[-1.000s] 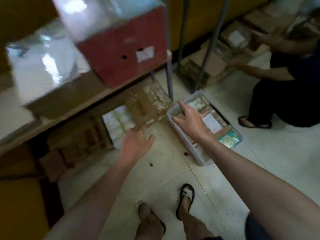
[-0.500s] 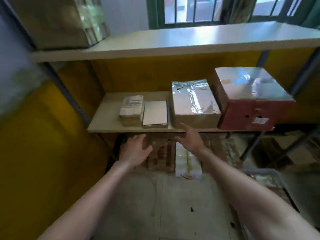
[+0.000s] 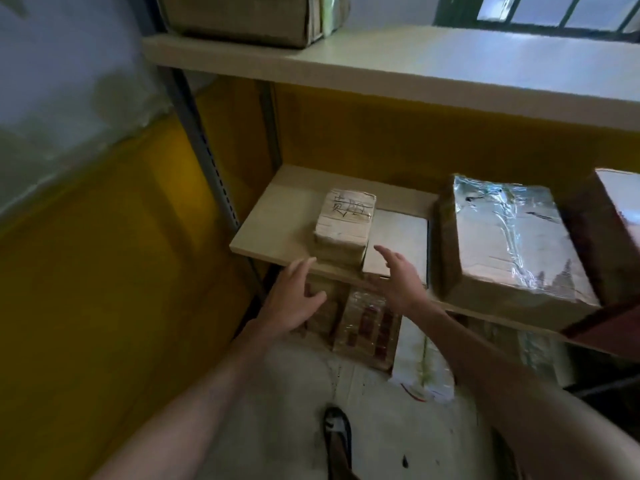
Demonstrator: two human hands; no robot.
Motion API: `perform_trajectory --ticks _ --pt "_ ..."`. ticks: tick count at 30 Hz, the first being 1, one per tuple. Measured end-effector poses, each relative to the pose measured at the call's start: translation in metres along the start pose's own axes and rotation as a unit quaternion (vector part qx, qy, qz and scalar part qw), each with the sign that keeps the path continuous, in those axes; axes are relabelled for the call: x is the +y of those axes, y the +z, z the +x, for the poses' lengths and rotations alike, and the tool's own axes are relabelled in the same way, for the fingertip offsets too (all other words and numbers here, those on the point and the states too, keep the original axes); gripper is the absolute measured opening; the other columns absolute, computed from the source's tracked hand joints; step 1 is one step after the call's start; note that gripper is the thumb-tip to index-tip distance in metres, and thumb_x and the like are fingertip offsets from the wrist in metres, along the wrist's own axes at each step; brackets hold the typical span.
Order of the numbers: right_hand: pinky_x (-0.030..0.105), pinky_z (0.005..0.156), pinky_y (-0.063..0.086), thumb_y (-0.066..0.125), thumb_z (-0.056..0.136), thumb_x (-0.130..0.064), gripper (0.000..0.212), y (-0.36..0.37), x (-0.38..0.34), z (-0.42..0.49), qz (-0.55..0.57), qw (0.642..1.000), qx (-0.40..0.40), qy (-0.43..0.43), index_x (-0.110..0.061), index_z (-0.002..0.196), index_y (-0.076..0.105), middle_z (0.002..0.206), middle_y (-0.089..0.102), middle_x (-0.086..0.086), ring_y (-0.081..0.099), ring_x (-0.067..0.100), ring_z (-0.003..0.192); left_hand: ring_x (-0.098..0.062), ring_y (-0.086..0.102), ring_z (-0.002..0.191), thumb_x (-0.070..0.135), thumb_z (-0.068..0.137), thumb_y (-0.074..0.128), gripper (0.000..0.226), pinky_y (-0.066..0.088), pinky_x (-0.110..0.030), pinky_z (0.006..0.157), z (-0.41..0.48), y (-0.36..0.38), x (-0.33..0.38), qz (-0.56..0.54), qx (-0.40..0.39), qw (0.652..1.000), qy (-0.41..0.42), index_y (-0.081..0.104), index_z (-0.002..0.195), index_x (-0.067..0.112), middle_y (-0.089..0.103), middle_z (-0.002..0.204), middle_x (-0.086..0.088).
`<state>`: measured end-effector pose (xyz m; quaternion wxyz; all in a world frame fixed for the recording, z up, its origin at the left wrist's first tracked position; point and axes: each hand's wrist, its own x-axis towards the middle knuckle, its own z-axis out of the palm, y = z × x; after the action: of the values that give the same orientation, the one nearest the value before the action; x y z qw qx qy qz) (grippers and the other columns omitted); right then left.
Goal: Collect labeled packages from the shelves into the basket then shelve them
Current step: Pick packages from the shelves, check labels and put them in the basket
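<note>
Wall [image 3: 86, 271]: painted yellow; seen left of and behind the shelves.

Upper shelf [image 3: 415, 71]: pale board; a carton [image 3: 242, 19] is stood on its left end.

Lower shelf [image 3: 277, 223]: pale board, on which the items below are kept.

Foil box [image 3: 509, 237]: wrapped in shiny film; placed right of centre on the lower shelf.

Red box [image 3: 616, 237]: cut off by the right edge; set just beside the foil box.

Floor packs [image 3: 367, 327]: film-wrapped; stacked on the floor [image 3: 277, 410] under the lower shelf.

Flat box [image 3: 401, 233]: white; laid between the package and the foil box.

Package [image 3: 346, 220]: taped bundle marked with handwriting on top; stood at the front of the lower shelf, touching the flat box.

Left hand [image 3: 294, 299]: held open, nothing gripped; fingers extended at the shelf edge, just below and left of the package.

Right hand [image 3: 401, 278]: held open, nothing gripped; raised over the front of the flat box, just right of the package.

Sandal [image 3: 337, 431]: worn on one foot; seen on the floor below.
</note>
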<state>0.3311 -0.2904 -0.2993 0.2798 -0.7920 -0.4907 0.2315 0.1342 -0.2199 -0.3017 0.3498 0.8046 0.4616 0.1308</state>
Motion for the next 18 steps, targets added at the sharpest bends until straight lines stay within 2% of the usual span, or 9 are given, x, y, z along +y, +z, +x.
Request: perform_trajectory --ticks 2,6,9,10,12,14,16,17,18 --pt "0.041 0.104 0.039 0.064 0.086 -0.028 0.068 0.005 0.002 0.029 -0.003 1.0 -0.002 0.014 -0.027 0.145 0.029 0.147 0.036 0.007 0.039 0.026 0.13 -0.019 0.026 0.136 0.03 0.084 0.059 0.067 0.032 -0.041 0.109 0.024 0.003 -0.003 -0.007 -0.02 1.0 -0.02 0.025 0.142 0.026 0.021 0.151 0.002" --pt "0.049 0.108 0.032 0.069 0.081 -0.03 0.088 0.016 0.005 0.08 -0.063 0.994 -0.082 0.041 -0.04 0.147 0.012 0.157 -0.005 0.013 0.019 0.042 0.139 -0.017 0.017 0.141 0.026 0.083 0.06 0.073 0.023 -0.04 0.114 0.066 0.005 -0.012 -0.006 -0.026 1.0 -0.002 0.021 0.144 0.027 0.014 0.155 0.006" --pt "0.048 0.108 0.036 0.068 0.082 -0.02 0.092 0.028 0.008 0.091 -0.061 0.992 -0.108 0.02 -0.042 0.147 0.008 0.156 -0.008 0.015 0.022 0.042 0.137 -0.017 0.012 0.142 0.023 0.082 0.061 0.078 0.017 -0.036 0.112 0.081 0.004 -0.023 0.012 -0.06 0.998 0.007 0.016 0.145 0.031 0.011 0.156 0.008" --pt "0.047 0.107 0.038 0.065 0.083 -0.018 0.089 0.031 0.009 0.092 -0.05 0.994 -0.099 0.005 -0.043 0.147 0.008 0.156 -0.005 0.014 0.026 0.038 0.136 -0.016 0.013 0.142 0.022 0.081 0.061 0.08 0.018 -0.034 0.111 0.086 0.002 -0.027 0.003 -0.074 0.997 0.006 0.014 0.145 0.033 0.012 0.156 0.007" --pt "0.04 0.103 0.041 0.058 0.088 -0.016 0.078 0.033 0.009 0.093 -0.024 0.997 -0.069 -0.022 -0.04 0.147 0.013 0.152 0.014 0.011 0.034 0.029 0.13 -0.016 0.017 0.141 0.018 0.08 0.062 0.085 0.022 -0.03 0.107 0.093 -0.002 -0.034 -0.026 -0.095 0.995 0.013 0.011 0.144 0.039 0.016 0.155 0.006" --pt "0.025 0.095 0.044 0.052 0.09 -0.007 0.068 0.027 0.002 0.098 0.015 0.999 -0.036 -0.031 -0.033 0.146 0.024 0.144 0.032 0.01 0.04 0.021 0.12 -0.016 0.015 0.142 0.013 0.077 0.066 0.096 0.022 -0.033 0.109 0.101 -0.011 -0.038 -0.015 -0.084 0.996 0.032 0.003 0.144 0.042 0.015 0.155 0.005" --pt "0.006 0.08 0.045 0.053 0.089 0.0 0.059 0.01 -0.012 0.11 0.053 0.997 -0.041 -0.037 -0.024 0.141 0.039 0.136 0.044 0.01 0.049 0.015 0.11 -0.018 0.012 0.142 0.016 0.072 0.073 0.107 0.02 -0.038 0.112 0.104 -0.023 -0.044 0.013 -0.043 0.998 0.037 -0.003 0.144 0.039 0.012 0.156 0.003" --pt "0.004 0.071 0.046 0.056 0.088 0.0 0.053 -0.004 -0.02 0.117 0.072 0.995 -0.055 -0.036 -0.022 0.136 0.046 0.13 0.05 0.01 0.054 0.012 0.101 -0.019 0.011 0.142 0.02 0.069 0.077 0.111 0.019 -0.04 0.114 0.106 -0.03 -0.046 0.023 -0.027 0.998 0.044 -0.003 0.145 0.036 0.012 0.156 0.002" --pt "0.008 0.068 0.049 0.058 0.087 -0.001 0.048 -0.018 -0.03 0.123 0.107 0.991 -0.077 -0.024 -0.022 0.13 0.051 0.122 0.055 0.01 0.057 0.012 0.093 -0.02 0.01 0.143 0.026 0.066 0.08 0.115 0.018 -0.044 0.115 0.109 -0.037 -0.048 0.035 -0.021 0.998 0.051 -0.003 0.146 0.032 0.01 0.156 0.001"
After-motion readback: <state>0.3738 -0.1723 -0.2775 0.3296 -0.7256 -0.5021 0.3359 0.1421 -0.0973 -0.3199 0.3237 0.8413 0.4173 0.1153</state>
